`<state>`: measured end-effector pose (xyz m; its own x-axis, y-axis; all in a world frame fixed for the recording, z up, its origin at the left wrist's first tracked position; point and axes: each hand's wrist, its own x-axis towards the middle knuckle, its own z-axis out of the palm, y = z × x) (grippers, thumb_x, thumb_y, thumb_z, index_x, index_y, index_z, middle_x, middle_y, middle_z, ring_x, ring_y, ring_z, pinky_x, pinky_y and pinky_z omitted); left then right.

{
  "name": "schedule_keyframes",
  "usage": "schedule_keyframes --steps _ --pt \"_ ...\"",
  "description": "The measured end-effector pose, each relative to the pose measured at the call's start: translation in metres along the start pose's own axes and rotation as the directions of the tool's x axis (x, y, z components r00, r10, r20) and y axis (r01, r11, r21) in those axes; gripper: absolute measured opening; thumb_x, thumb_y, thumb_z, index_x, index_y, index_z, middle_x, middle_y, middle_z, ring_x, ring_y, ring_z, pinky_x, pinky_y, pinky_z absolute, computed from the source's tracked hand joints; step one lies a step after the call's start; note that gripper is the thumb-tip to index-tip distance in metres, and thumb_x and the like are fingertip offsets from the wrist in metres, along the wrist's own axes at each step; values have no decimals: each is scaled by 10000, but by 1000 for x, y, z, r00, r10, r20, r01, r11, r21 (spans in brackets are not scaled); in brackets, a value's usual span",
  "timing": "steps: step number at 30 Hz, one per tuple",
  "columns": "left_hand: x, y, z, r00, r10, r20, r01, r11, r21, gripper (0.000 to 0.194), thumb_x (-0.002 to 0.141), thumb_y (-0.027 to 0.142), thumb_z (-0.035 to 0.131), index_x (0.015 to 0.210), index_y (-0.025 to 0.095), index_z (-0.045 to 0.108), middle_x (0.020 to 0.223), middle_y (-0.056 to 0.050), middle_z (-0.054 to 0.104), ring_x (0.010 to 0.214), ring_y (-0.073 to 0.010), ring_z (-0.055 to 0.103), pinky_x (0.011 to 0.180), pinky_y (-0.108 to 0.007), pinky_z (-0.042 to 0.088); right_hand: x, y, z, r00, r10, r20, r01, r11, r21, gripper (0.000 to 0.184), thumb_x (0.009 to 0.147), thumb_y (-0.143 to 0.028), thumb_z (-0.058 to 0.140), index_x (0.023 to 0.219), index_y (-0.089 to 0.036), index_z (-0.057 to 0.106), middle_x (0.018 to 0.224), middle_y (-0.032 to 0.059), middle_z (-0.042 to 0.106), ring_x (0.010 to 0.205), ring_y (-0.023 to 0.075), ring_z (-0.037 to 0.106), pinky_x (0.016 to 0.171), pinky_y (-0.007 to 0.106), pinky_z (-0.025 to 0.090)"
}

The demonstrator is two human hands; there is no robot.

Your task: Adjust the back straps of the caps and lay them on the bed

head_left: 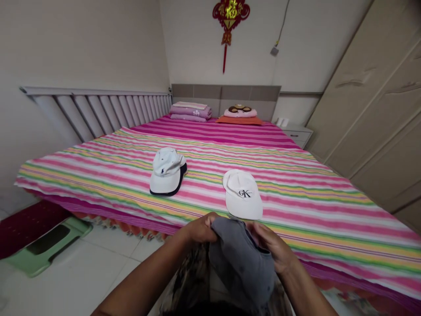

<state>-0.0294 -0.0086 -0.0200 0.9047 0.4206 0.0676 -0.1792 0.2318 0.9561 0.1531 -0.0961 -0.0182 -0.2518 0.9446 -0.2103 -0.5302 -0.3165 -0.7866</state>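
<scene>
Between my two hands, just off the bed's front edge, is a grey baseball cap point(241, 263). My left hand point(203, 228) is closed on the cap's upper left part. At the cap's right side, my right hand point(271, 245) grips the rim, its fingers partly hidden behind and inside the cap. A white cap with black letters point(244, 195) lies on the bed just beyond my hands. Farther left rests a white cap with a small dark logo point(167, 169), and a dark-brimmed edge shows beneath it.
A striped sheet point(108, 175) covers the bed. Folded purple bedding point(190, 113) and a pink and orange stack point(240, 115) lie by the headboard point(204, 94). A green stool point(49, 248) stands on the floor at left. A radiator point(98, 112) lines the left wall; a nightstand point(297, 134) stands at right.
</scene>
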Motion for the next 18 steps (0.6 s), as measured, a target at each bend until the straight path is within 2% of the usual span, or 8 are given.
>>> schedule_keyframes --steps 3,5,7,9,12,18 --pt "-3 -1 -2 1000 -23 19 23 1000 2 218 477 248 715 642 114 669 600 -32 616 555 -131 528 568 -228 415 -3 -7 3 995 -98 -5 97 994 -54 247 597 -326 723 655 -155 554 409 -66 435 342 36 285 383 163 203" --pt "-4 0 1 998 -53 38 55 997 -56 316 492 286 732 747 110 674 647 -40 630 570 -128 544 578 -222 417 -6 -12 5 989 -144 -20 140 982 -127 237 627 -329 701 663 -160 539 379 -73 407 347 42 257 388 171 173" --pt "-2 0 6 996 -76 50 82 989 -125 427 504 326 740 861 106 662 687 -51 642 583 -131 560 583 -226 424 -10 -15 6 983 -181 -30 170 963 -211 226 657 -338 678 690 -161 542 377 -74 405 361 48 261 400 178 172" --pt "2 0 12 995 -97 38 101 984 -146 439 537 320 734 911 106 650 702 -56 646 571 -121 561 565 -215 420 -13 -16 8 979 -203 -33 185 939 -291 227 667 -346 669 696 -157 547 395 -73 412 375 50 268 409 183 180" --pt "7 -1 20 995 -101 11 101 981 -166 342 564 275 726 853 107 657 696 -54 647 538 -99 553 528 -190 404 -15 -15 11 974 -221 -52 184 903 -388 243 665 -366 661 686 -150 551 428 -66 428 390 50 280 416 185 185" --pt "12 -7 30 997 -55 50 67 952 -297 386 494 307 748 797 92 647 694 -93 659 580 -152 592 560 -240 443 -16 -16 11 966 -252 -53 197 855 -479 236 677 -371 628 669 -156 530 455 -66 428 390 51 299 410 186 217"
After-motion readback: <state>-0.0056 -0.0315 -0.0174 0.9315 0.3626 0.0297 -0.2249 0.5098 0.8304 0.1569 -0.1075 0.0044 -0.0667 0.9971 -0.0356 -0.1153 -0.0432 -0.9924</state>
